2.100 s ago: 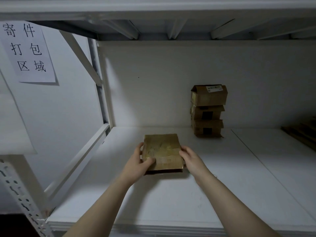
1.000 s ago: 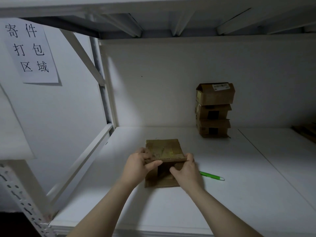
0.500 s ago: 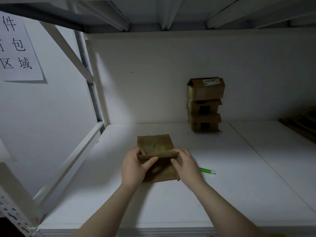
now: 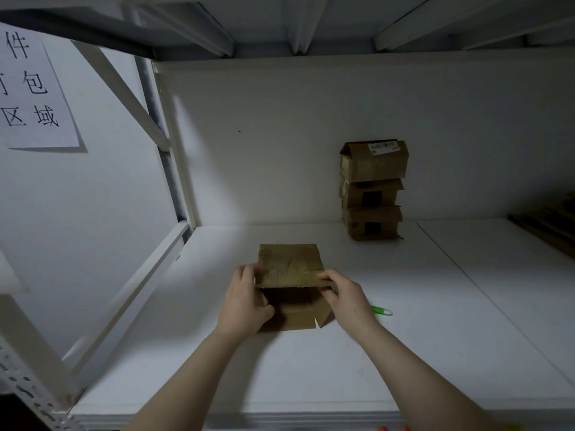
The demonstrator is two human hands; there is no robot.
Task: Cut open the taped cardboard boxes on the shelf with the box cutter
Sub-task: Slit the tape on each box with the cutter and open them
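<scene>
Holding the cardboard box [image 4: 289,267] open in the middle of the white shelf [image 4: 311,374], my left hand [image 4: 245,303] with fingers curled round its left side, my right hand [image 4: 345,295] pinching the raised flap's right edge, green box cutter [image 4: 381,311] lying just beside my right wrist, three stacked boxes [image 4: 371,189] against the back wall.

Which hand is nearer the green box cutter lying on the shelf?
Right. The right hand, pinching the flap of the open cardboard box, sits just beside the green box cutter and hides one end. The left hand grips the box's opposite side, the box between them.
</scene>
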